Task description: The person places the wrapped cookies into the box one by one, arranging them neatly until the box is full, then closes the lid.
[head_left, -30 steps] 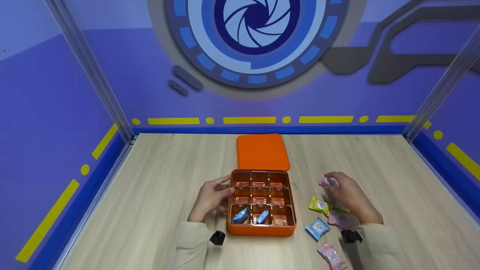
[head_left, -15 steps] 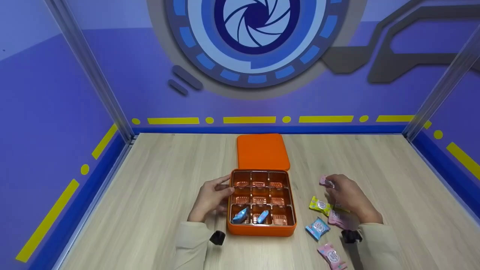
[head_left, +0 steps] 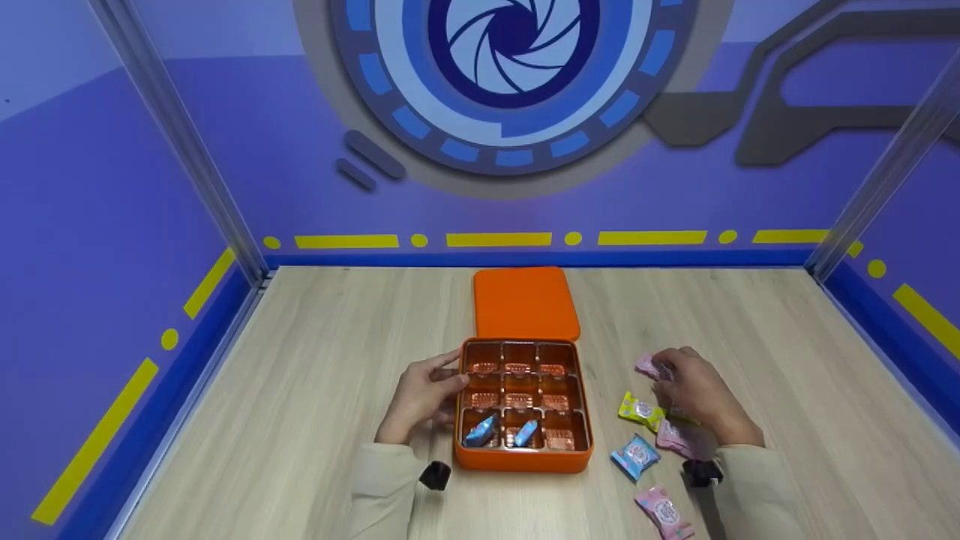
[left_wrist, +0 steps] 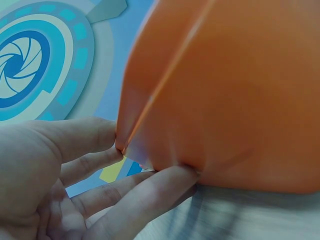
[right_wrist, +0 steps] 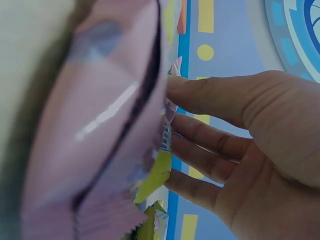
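Note:
My left hand (head_left: 418, 397) holds the left side of an orange box (head_left: 523, 461), thumb at the rim and fingers by the far corner. In the left wrist view the box's orange wall (left_wrist: 240, 110) fills much of the frame. A clear insert divides the box into square compartments. Two blue-wrapped candies, one on the left (head_left: 481, 431) and one in the middle (head_left: 526, 433), sit in the near row. To the right of the box my right hand (head_left: 701, 390) pinches a pink-wrapped candy (head_left: 648, 366) between thumb and fingers. Other pink and yellow wrappers partly hide that candy in the right wrist view.
An orange lid (head_left: 525, 304) lies right behind the box. Below my right hand are a yellow candy (head_left: 639, 409), a pink candy (head_left: 679, 440), a blue candy (head_left: 636, 456) and another pink candy (head_left: 665, 513). Blue-purple panels (head_left: 360, 217) enclose the wooden table (head_left: 315, 337).
My right hand has shifted slightly, and the pink candy in its fingers has turned a little and moved slightly nearer. The left hand and the box have stayed in place.

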Motion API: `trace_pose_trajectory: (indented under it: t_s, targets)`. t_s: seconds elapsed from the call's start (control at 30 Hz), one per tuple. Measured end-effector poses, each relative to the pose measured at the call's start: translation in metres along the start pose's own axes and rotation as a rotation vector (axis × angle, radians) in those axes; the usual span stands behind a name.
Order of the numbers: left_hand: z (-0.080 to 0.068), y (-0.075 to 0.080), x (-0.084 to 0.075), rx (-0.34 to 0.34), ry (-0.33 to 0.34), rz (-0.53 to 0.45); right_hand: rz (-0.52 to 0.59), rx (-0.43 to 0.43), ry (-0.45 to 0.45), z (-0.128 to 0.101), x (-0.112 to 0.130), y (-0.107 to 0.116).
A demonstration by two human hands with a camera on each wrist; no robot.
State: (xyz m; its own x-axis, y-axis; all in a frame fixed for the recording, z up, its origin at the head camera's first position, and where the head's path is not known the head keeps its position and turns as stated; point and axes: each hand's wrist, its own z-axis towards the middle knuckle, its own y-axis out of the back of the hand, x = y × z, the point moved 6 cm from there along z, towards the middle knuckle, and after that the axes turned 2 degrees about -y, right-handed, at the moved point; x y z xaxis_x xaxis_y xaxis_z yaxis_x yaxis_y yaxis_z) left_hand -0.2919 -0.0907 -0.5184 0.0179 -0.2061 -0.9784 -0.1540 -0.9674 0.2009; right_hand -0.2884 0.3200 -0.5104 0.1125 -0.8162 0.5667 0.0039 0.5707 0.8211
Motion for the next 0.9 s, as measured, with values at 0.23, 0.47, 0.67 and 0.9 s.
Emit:
trace_pose_trajectory:
  t_s: [0.23,0.47,0.67,0.9]
  targets:
    - [-0.0006,0.0006,-0.0008,0.004,0.007,-0.012,0.013,-0.004,-0.014,-0.0002,-0.0018,-0.0016]
    - [-0.0003,0.0007,0.0008,0.009,0.019,-0.013,0.022,0.000,-0.045,-0.0004,-0.0019,-0.0035]
    - [-0.0006,0.0010,0.0004,0.007,0.021,-0.009,0.011,0.005,-0.049,0.0005,-0.0018,-0.0044]
    - [-0.0015,0.0012,0.0001,0.007,0.015,-0.006,0.003,0.006,-0.040,0.0011,-0.0002,-0.0047]
